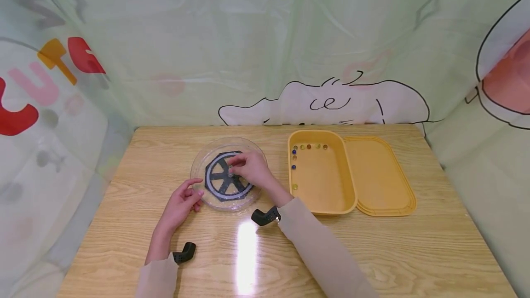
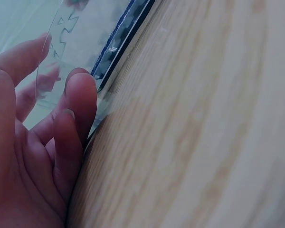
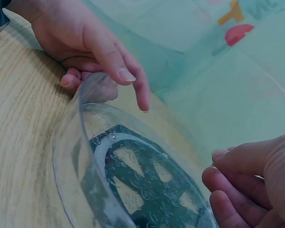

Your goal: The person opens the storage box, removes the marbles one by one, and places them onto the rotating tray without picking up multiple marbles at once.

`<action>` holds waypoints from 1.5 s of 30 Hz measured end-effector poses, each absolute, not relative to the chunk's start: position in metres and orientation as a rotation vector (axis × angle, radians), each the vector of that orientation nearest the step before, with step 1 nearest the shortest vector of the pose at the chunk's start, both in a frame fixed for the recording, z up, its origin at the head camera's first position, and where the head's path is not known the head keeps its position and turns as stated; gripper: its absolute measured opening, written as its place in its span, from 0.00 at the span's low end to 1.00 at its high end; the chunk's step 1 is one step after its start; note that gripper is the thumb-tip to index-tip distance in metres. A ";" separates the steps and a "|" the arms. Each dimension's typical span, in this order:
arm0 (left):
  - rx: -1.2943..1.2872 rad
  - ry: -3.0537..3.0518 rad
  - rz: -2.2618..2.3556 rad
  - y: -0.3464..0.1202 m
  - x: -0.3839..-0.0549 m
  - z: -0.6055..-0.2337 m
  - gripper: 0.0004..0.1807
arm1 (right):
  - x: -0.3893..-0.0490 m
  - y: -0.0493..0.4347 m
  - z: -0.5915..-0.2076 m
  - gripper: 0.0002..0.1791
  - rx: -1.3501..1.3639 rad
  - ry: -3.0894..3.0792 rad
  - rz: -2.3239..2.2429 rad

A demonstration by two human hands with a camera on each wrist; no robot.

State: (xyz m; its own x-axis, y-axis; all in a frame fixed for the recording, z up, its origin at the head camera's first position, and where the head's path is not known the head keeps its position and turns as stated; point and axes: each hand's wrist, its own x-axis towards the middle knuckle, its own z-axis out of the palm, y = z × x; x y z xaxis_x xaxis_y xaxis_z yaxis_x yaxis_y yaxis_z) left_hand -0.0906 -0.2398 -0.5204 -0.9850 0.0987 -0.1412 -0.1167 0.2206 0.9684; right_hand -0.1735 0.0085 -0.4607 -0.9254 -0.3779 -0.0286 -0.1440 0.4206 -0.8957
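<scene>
A clear round dish (image 1: 198, 200) stands on the table, with a dark wheel-like pattern (image 1: 227, 176) of spokes and a pale ring showing in its floor. My left hand (image 1: 180, 206) grips its near-left wall: in the right wrist view the thumb and index finger (image 3: 142, 90) reach over the rim, while other fingers curl outside. Above the dish's middle, my right hand (image 1: 253, 169) brings thumb and fingertips together around a small clear glassy thing (image 1: 230, 170). The right wrist view shows the right hand's pinch (image 3: 249, 183), but the fingers hide what lies between.
Right of the dish stands a yellow tray (image 1: 352, 197) with several small glass marbles (image 1: 308, 146) along its far and left edges. Its yellow lid (image 1: 377, 174) lies flat against the right side. A printed curtain (image 1: 265, 49) hangs behind the wooden table (image 1: 447, 243).
</scene>
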 end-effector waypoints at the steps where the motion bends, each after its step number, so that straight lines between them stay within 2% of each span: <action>1: -0.018 2.310 1.860 -0.240 -0.091 -0.521 0.22 | -0.173 0.008 -0.462 0.10 -0.456 2.445 -1.514; 23: -0.012 2.314 1.879 -0.239 -0.089 -0.519 0.22 | -0.173 0.008 -0.466 0.11 -0.437 2.377 -1.543; 30: -0.051 2.306 1.865 -0.237 -0.088 -0.513 0.22 | -0.172 0.010 -0.460 0.12 -0.449 2.344 -1.582; 37: -0.019 2.322 1.844 -0.229 -0.080 -0.488 0.22 | -0.170 0.016 -0.448 0.12 -0.435 2.346 -1.580; 45: -0.011 2.317 1.842 -0.230 -0.080 -0.487 0.22 | -0.171 0.028 -0.430 0.11 -0.421 2.378 -1.596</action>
State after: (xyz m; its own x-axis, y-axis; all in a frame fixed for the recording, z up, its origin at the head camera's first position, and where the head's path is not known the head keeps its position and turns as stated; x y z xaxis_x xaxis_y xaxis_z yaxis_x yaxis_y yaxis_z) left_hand -0.0802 -0.2298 -0.4869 -0.9836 0.1064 -0.1457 -0.1179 0.2320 0.9655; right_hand -0.1707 0.0281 -0.4303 -0.9280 -0.3702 -0.0425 -0.1009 0.3593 -0.9277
